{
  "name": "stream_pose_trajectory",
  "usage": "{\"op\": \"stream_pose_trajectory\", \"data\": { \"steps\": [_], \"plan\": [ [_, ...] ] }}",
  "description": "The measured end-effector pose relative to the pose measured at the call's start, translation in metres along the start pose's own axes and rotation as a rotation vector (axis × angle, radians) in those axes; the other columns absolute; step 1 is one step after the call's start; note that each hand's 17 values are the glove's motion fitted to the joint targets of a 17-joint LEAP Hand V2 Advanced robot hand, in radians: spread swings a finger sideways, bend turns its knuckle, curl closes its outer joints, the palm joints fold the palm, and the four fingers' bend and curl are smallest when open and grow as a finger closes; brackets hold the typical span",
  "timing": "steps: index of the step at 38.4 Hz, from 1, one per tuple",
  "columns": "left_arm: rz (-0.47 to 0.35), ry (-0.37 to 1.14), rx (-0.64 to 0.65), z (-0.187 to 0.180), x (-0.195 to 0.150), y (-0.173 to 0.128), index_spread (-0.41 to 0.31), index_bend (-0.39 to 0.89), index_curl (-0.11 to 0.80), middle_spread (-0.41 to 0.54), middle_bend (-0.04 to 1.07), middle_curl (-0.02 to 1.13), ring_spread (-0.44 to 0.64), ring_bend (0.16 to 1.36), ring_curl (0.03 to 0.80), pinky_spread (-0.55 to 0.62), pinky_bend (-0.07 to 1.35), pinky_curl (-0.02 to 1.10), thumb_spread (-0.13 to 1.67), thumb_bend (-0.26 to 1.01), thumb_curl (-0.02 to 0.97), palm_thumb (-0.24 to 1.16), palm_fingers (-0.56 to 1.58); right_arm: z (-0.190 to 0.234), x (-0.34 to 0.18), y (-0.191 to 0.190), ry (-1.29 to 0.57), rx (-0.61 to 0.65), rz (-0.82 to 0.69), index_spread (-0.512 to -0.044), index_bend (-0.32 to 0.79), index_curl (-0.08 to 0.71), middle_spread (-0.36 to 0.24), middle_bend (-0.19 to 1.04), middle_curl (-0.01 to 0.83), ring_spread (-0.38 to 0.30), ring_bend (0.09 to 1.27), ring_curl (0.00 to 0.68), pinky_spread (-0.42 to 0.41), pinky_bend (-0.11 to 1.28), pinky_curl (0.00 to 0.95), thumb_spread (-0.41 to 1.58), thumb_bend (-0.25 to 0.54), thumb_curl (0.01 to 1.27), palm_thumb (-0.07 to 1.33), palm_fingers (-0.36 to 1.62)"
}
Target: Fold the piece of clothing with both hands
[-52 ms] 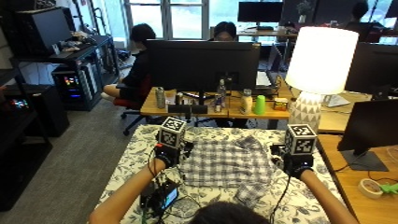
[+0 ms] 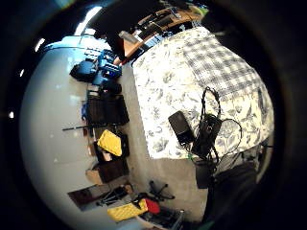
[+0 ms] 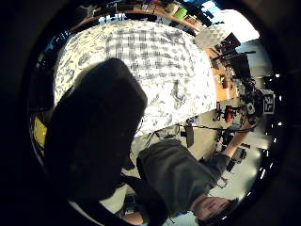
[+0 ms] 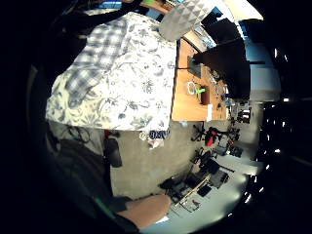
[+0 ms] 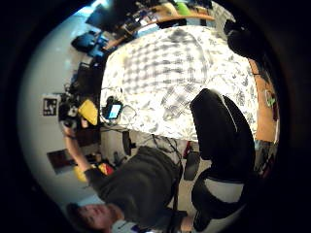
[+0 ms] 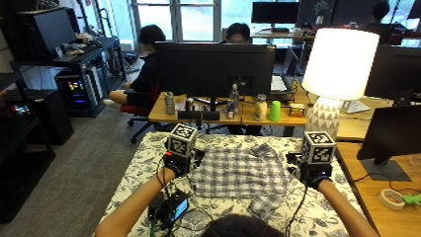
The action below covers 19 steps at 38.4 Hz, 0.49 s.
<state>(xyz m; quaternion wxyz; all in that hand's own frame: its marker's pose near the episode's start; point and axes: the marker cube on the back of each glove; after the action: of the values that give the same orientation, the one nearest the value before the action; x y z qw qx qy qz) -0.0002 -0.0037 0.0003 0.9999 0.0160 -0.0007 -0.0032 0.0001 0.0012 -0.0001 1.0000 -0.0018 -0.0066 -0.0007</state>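
A checked shirt (image 6: 242, 170) lies spread in the middle of the table (image 6: 138, 170), on the flowered cloth, one sleeve trailing toward the near edge. The left hand (image 6: 176, 164) hangs just off the shirt's left edge, the right hand (image 6: 315, 173) just off its right edge, both above the cloth with the shirt between them. Neither hand shows any fabric in it, and I cannot tell how their fingers are set. A phone (image 6: 178, 209) with cables lies near the left forearm.
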Motion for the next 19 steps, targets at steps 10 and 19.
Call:
{"op": "stream_pose_trajectory", "data": {
  "steps": [10,19],
  "plan": [
    [-0.011,0.012,-0.012,-0.003,-0.002,0.006,-0.048,0.23,0.204,0.078,0.16,0.14,0.12,0.48,0.199,0.2,0.33,0.18,0.96,0.02,0.045,0.08,0.42,-0.007,0.002,0.003,-0.001,0.011,0.007,-0.249,0.17,0.224,-0.039,0.25,0.205,-0.005,0.4,0.226,0.146,0.32,0.206,1.03,0.372,0.12,0.52,0.69],
    [-0.063,0.012,-0.022,0.006,-0.014,-0.009,-0.053,0.21,0.27,0.078,0.15,0.18,0.13,0.49,0.229,0.21,0.32,0.23,1.13,0.0,0.078,0.08,0.4,-0.004,-0.002,-0.011,-0.004,0.004,0.003,-0.27,0.15,0.26,-0.043,0.22,0.259,-0.006,0.38,0.259,0.151,0.31,0.245,1.23,0.363,0.14,0.54,0.69]
  ]
}}
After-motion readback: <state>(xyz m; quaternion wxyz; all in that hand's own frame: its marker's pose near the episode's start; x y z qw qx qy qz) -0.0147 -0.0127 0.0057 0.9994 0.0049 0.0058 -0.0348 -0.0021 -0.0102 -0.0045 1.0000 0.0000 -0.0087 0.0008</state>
